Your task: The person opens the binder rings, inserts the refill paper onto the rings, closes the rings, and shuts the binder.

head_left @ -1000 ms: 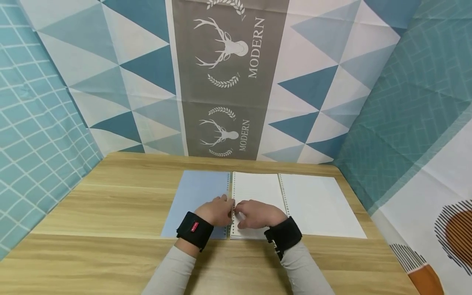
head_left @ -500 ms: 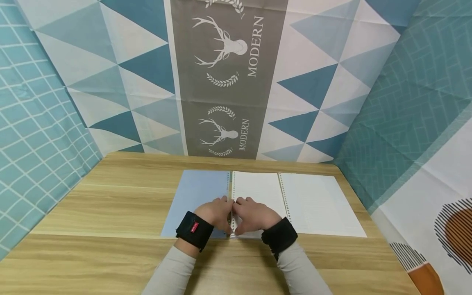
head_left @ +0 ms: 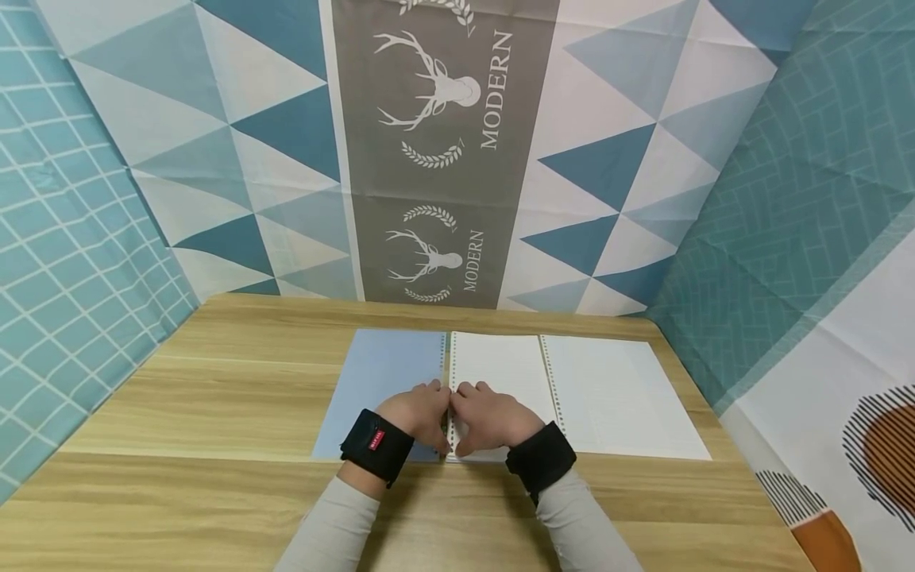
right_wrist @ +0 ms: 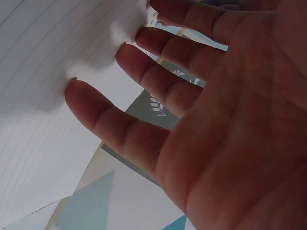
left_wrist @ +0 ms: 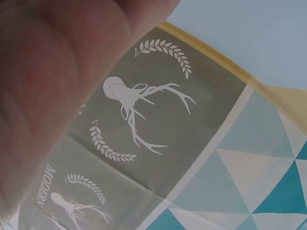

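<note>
A notebook lies opened out on the wooden table. Its left side is a pale blue sheet (head_left: 389, 361) with holes along its inner edge. Beside that is a white lined stack of pages (head_left: 496, 357), also holed. My left hand (head_left: 415, 413) rests over the gap between them, its fingertips mostly hidden at the binding edge. Opposite it, my right hand (head_left: 495, 417) reaches to the same edge, and the hands meet there. In the right wrist view, extended fingers (right_wrist: 139, 136) touch the lined page (right_wrist: 43, 91). The left wrist view shows mostly palm (left_wrist: 53, 86).
Another white holed sheet (head_left: 615, 389) lies to the right, against the middle pages. The wooden table (head_left: 214, 397) extends left and in front. Patterned cloth (head_left: 279, 143) hangs behind and at both sides.
My right hand has shifted slightly left to meet the left hand, and its thumb has come down to the binding edge. The left thumb now shows lower. The last half second shows almost no movement.
</note>
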A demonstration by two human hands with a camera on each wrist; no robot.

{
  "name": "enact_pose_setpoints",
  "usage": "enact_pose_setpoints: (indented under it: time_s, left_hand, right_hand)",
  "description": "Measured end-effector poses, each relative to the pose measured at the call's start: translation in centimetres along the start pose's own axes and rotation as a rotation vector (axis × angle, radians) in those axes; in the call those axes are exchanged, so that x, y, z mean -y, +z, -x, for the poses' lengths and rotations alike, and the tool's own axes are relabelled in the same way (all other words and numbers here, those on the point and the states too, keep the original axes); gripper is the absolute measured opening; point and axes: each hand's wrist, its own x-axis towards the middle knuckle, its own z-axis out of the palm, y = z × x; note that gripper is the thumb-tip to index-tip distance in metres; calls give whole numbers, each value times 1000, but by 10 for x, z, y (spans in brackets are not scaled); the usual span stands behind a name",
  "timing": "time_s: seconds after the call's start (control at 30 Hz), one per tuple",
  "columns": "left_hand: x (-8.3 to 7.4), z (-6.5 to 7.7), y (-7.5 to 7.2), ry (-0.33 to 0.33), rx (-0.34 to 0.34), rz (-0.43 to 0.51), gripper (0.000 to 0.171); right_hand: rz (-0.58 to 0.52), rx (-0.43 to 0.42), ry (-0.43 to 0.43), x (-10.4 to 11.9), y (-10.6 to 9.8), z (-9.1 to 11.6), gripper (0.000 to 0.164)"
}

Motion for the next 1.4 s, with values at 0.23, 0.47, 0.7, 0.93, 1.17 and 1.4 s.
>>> enact_pose_setpoints:
  time_s: [0.23, 0.47, 0.7, 0.93, 1.17, 1.4]
  left_hand:
    - [-1, 1, -1, -19, 10, 20, 57]
    - [-3, 1, 2, -29, -19, 14, 66]
    - [-1, 2, -1, -19, -11, 21, 51]
    - [1, 4, -8, 19, -60, 71, 39]
    - [-1, 8, -20, 61, -213, 32, 64]
    - [-5, 15, -30, 131, -358, -14, 66]
  right_hand:
    - [-4, -19, -4, 1, 1, -1, 76]
    - [40, -25, -4, 3, 2, -1, 79]
    - [-75, 11, -4, -2, -2, 0, 63]
    - [-305, 0, -25, -20, -10, 3, 48]
    - [-338, -162, 104, -34, -32, 20, 57]
    - [-341, -299, 204, -41, -53, 38, 65]
